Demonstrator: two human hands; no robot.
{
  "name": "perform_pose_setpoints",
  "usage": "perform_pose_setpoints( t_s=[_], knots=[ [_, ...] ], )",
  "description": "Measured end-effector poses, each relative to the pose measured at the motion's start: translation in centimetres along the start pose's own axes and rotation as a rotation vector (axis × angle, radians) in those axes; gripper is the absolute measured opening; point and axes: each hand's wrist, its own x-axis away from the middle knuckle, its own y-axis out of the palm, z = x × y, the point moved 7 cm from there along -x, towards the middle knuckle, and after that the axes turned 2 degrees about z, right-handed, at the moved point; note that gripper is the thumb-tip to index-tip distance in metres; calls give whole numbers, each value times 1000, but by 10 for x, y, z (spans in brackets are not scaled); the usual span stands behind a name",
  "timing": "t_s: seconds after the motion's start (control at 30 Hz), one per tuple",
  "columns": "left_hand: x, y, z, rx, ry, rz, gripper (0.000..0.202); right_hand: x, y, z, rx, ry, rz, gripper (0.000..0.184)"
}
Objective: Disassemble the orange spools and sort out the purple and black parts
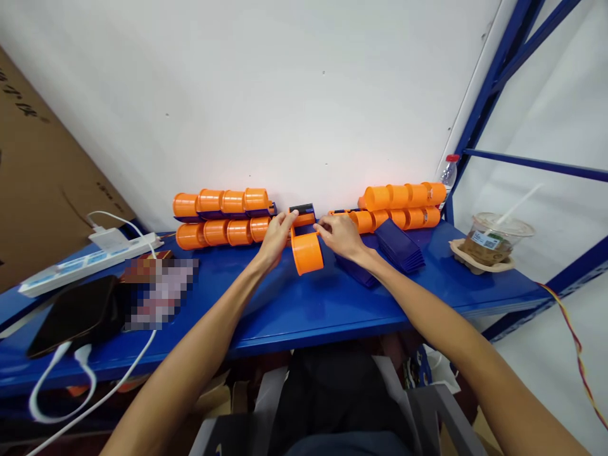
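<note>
on the blue desk (294,310), right of a white power strip (90,259) and stacked orange cups (221,218), the left hand (275,237) pinches the orange cup piece (307,252) at centre with its fingers, while the right hand (341,237) has its fingers curled onto its other side, beside navy plates (399,247).

A pixelated patch (159,291) blurs whatever lies beside the phone (71,313) on the table (294,310). A water bottle (447,172) shows only its cap and neck behind the stacked orange cups (403,196). The label (485,239) on the drink cup (494,244) is too small to read. Both forearms run off the bottom edge. How the left hand (275,237) and right hand (342,237) grip the orange piece (307,253) between them cannot be made out.
</note>
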Motion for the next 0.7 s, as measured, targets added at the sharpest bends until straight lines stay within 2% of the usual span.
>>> perform_pose_setpoints(
  t_s=[0.23, 0.37, 0.6, 0.7],
  knots=[
    [9, 12, 6, -153, -19, -96, 37, -4, 6, 2, -50, 46, -98, 25],
    [8, 10, 11, -270, 59, -10, 33, -5, 12, 3, -135, 93, -150, 31],
    [12, 6, 19, -254, 190, 74, 34, -5, 8, -10, -278, 125, -153, 33],
    [12, 4, 21, -221, 237, 91, 36, -6, 6, -9, -250, 113, -143, 33]
  ],
)
